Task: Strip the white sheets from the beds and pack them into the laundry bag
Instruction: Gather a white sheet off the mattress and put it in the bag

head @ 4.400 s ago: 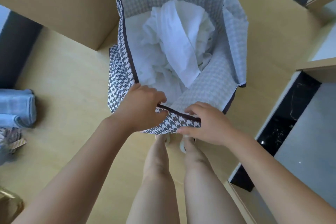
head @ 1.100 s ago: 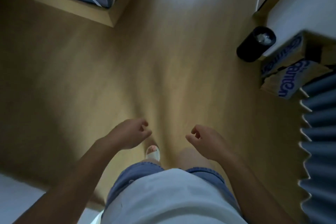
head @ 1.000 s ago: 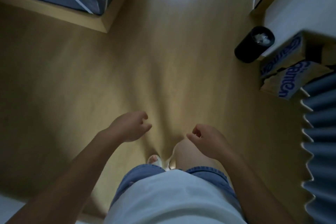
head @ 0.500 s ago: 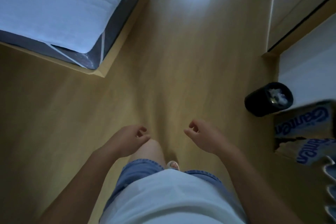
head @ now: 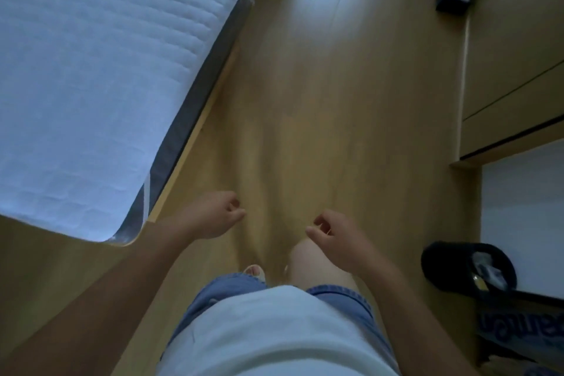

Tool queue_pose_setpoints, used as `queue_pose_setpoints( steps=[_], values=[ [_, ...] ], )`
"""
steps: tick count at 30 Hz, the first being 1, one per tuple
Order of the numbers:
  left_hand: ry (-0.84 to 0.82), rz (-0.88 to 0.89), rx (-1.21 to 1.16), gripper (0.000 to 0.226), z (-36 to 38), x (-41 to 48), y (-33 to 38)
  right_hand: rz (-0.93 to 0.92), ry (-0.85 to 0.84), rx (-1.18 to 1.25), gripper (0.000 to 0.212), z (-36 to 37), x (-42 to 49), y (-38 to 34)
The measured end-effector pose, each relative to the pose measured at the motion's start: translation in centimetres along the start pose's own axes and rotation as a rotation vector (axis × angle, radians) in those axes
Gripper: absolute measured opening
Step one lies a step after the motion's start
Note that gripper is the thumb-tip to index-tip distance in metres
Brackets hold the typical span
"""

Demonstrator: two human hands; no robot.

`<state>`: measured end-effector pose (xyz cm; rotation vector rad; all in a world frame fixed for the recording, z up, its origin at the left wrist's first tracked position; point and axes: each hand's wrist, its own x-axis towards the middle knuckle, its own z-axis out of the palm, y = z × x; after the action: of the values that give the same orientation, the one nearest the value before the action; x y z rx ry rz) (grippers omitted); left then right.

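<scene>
Head view: sole camera, worn on the head, wide-angle. Aimed forward and steeply down from standing height. Nearest, at bottom edge: white shirt (head: 274, 339), denim shorts (head: 225, 287), both forearms. Mid-frame, close: left hand (head: 213, 217) and right hand (head: 335, 238). Farther off, below: wooden floor (head: 335, 101), running to the far top edge. Left side: corner of bed (head: 91, 70). Right side: cupboard fronts (head: 512, 40); black waste bin (head: 448, 262) at near right. Straight lines bowed toward frame edges.

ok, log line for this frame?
left hand: empty | right hand: empty | bed: at left, white quilted cover on | laundry bag: out of view
</scene>
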<state>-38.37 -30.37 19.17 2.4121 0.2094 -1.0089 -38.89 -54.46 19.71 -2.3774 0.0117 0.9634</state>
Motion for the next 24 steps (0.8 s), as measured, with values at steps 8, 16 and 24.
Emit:
queue_pose_setpoints(
  steps=[8,16,24],
  values=[
    [-0.038,0.048,-0.107,0.042,-14.2,20.0,10.5,0.0,0.021,-0.012,0.021,-17.0,21.1,-4.8],
    [0.094,-0.024,-0.323,0.033,-32.0,34.3,14.4,-0.113,-0.03,-0.222,0.03,-34.8,41.3,-14.3],
    [0.071,-0.033,-0.283,0.039,-50.3,54.8,17.2,-0.112,-0.013,-0.289,0.031,-46.5,63.5,-25.3]
  ],
)
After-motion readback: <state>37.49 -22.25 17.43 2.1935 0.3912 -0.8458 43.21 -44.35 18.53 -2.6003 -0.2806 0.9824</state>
